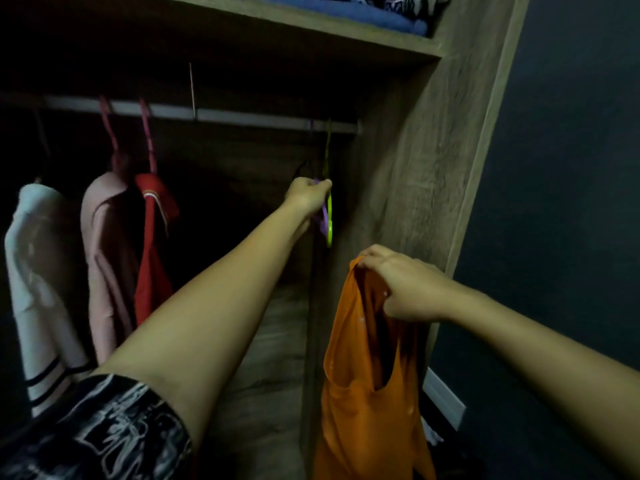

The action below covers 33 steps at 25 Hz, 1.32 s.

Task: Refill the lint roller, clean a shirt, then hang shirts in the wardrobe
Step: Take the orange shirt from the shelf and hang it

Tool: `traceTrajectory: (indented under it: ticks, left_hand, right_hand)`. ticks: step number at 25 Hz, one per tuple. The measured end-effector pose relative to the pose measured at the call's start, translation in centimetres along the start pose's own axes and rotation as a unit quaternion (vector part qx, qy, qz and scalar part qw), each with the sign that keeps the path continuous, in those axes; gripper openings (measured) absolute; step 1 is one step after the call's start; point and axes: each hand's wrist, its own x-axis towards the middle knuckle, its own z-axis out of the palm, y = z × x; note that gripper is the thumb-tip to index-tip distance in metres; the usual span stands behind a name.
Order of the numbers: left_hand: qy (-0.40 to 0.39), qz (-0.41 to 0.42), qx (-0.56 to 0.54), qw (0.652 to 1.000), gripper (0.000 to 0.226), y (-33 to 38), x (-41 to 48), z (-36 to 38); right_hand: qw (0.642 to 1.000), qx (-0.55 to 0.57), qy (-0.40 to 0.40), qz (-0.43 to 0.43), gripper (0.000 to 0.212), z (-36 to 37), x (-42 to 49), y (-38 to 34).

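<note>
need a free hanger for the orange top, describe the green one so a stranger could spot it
Follow the wardrobe rail to its far right end, beside the wooden side panel. The left hand grips two bare hangers there; the green hanger is the one nearer the panel, lime against the purple hanger, and unlike the pink hangers further left it carries no garment.

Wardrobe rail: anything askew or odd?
Nothing stands out. White top, pink top and red top hang on the rail; the left hand grips purple hanger and green hanger at its right end; the right hand holds the orange shirt, unhung.
</note>
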Motion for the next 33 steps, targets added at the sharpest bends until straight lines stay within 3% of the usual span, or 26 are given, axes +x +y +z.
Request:
traceTrajectory:
  ticks: [5,8,11,18,23,26,29,31,33]
  left_hand:
    - [0.019,0.067,-0.002,0.998,0.023,2.1,-0.7,-1.2]
    - [0.037,0.074,-0.039,0.996,0.008,2.7,-4.3,-2.6]
    - [0.053,0.045,-0.053,0.996,0.026,-0.2,-9.6,-5.3]
    - [0.185,0.076,0.057,0.978,0.032,-8.2,-23.0,-13.4]
    - [0.321,0.124,0.231,0.910,0.031,-9.1,-28.0,-19.3]
    - [0.330,0.154,0.296,0.883,0.025,-10.4,-30.1,-23.7]
    - [0.306,0.188,0.347,0.866,0.046,-11.6,-32.5,-27.3]
    - [0.283,0.194,0.374,0.862,0.051,-12.0,-33.6,-29.0]
    - [0.274,0.203,0.385,0.858,0.050,-12.2,-33.9,-30.0]
  right_hand:
    - [1.000,0.019,0.010,-0.004,0.070,-0.9,-0.2,0.6]
    - [0.999,0.037,0.026,-0.023,0.078,-0.7,-0.4,0.1]
    - [0.996,0.052,0.041,-0.064,0.084,0.4,-0.2,-0.5]
    - [0.976,0.178,0.038,-0.119,0.074,5.1,3.3,-4.1]
    - [0.962,0.263,0.004,-0.076,0.076,7.2,4.9,-7.7]
    - [0.933,0.358,-0.019,-0.031,0.083,6.8,5.6,-8.7]
    - [0.895,0.444,-0.007,-0.045,0.070,5.1,5.3,-9.3]
    - [0.887,0.458,0.012,-0.060,0.053,4.2,4.9,-9.9]
    - [0.893,0.445,0.010,-0.065,0.051,3.3,3.9,-11.0]
